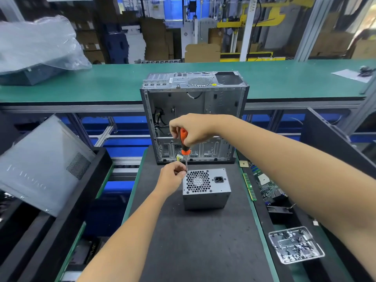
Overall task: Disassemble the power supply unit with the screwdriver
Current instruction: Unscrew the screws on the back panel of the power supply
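Factory shelving, cardboard boxes and a long green bench (101, 82) fill the background behind a dark work mat (203, 241), where a person works on a grey power supply unit (206, 188) standing near the middle of the mat with its honeycomb fan grille and power socket facing up. Directly above the unit's far left corner, the right hand (193, 129) wraps its curled fingers around the orange-and-black handle of a screwdriver (184, 148), held upright with its thin shaft running down to that corner of the grille face. The left hand (172, 177) sits just beside the unit's left edge, fingertips pinched together around the lower end of the shaft where it meets the casing; whether the tip is seated in a screw cannot be made out. Both forearms reach in from the near edge of the frame. An emptied computer case (195, 117) stands open just behind the unit, a few loose cables hanging inside. To the right of the mat lie a green circuit board (266, 186) and a clear plastic tray (296, 244) holding small dark screws, while a grey side panel (42, 165) leans in a bin on the left.
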A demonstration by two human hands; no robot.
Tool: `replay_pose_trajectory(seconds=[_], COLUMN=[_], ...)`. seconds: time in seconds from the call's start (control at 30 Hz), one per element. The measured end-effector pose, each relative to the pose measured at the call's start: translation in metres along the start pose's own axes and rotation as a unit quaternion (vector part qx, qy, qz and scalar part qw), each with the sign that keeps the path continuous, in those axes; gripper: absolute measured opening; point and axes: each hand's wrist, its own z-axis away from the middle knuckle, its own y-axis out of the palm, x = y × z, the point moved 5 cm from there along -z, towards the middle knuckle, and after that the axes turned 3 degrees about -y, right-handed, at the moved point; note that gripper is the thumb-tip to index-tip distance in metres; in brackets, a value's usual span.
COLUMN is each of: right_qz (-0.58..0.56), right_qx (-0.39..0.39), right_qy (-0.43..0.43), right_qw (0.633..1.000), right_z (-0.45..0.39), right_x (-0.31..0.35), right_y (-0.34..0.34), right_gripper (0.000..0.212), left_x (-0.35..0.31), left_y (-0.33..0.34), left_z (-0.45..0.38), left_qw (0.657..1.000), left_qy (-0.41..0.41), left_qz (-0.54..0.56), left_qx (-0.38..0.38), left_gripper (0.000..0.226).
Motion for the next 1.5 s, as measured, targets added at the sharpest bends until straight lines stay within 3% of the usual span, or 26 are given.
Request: replay_pose_trajectory(seconds=[0.03,0.13,0.23,0.33,0.4,0.5,0.6,0.67,0.73,0.87,0.97,1.07,1.13,1.23,1.33,1.4,1.5], right_qz=[0.038,0.121,0.061,-0.012,0.021,0.097,0.05,-0.016,-0.03,0.084,0.055,0.011,0.055,0.114,0.056,0.016,0.034], right_qx=[-0.021,-0.047,-0.018,0.015,-0.013,-0.043,-0.04,-0.027,-0.041,-0.066,-0.037,-0.01,-0.03,-0.038,-0.03,-0.012,-0.038], right_qy=[0.012,0.072,0.02,0.009,0.029,0.083,0.025,0.007,0.017,0.083,0.035,0.012,0.036,0.077,0.019,0.005,0.024], right_qw=[0.999,0.989,0.998,1.0,0.999,0.991,0.998,0.999,0.999,0.991,0.997,1.0,0.997,0.99,0.998,1.0,0.998], right_z=[-0.002,-0.004,-0.003,0.004,0.005,0.004,0.003,0.005,0.006,0.005,0.005,0.008,0.008,0.007,0.01,0.013,0.014], right_x=[-0.001,-0.009,-0.005,-0.003,-0.005,-0.014,-0.011,-0.008,-0.009,-0.014,-0.008,-0.006,-0.009,-0.017,-0.012,-0.009,-0.008], right_y=[0.0,-0.002,-0.001,-0.002,-0.001,-0.001,0.001,0.002,0.003,0.0,0.0,0.0,0.0,-0.001,-0.001,-0.001,0.0], right_gripper=[0.017,0.032,0.012,0.026,0.016,0.032,0.015,0.028,0.027,0.038,0.017,0.024,0.022,0.038,0.014,0.024,0.016], left_x=[0.0,-0.001,-0.002,-0.004,-0.004,-0.003,-0.003,-0.004,-0.004,-0.004,-0.004,-0.005,-0.005,-0.006,-0.006,-0.007,-0.008], left_y=[0.0,0.0,0.001,0.001,0.001,0.001,0.002,0.002,0.001,0.003,0.003,0.003,0.003,0.003,0.003,0.003,0.003], left_z=[0.0,0.001,0.0,-0.001,-0.002,-0.003,-0.004,-0.004,-0.004,-0.003,-0.004,-0.004,-0.004,-0.004,-0.003,-0.003,-0.002], left_qw=[1.0,1.0,1.0,1.0,0.999,0.999,0.998,0.998,0.998,0.997,0.997,0.997,0.997,0.997,0.997,0.997,0.997], left_qy=[0.001,-0.006,-0.006,-0.009,-0.013,-0.021,-0.022,-0.024,-0.026,-0.03,-0.029,-0.029,-0.027,-0.029,-0.031,-0.028,-0.026], left_qz=[-0.003,-0.008,-0.015,-0.023,-0.033,-0.043,-0.053,-0.056,-0.054,-0.06,-0.066,-0.068,-0.069,-0.069,-0.069,-0.068,-0.066], left_qx=[0.002,0.01,0.013,0.018,0.022,0.025,0.029,0.029,0.024,0.025,0.026,0.025,0.025,0.025,0.025,0.023,0.021], left_gripper=[0.028,0.023,0.021,0.025,0.025,0.024,0.023,0.02,0.022,0.022,0.019,0.017,0.021,0.025,0.025,0.024,0.025])
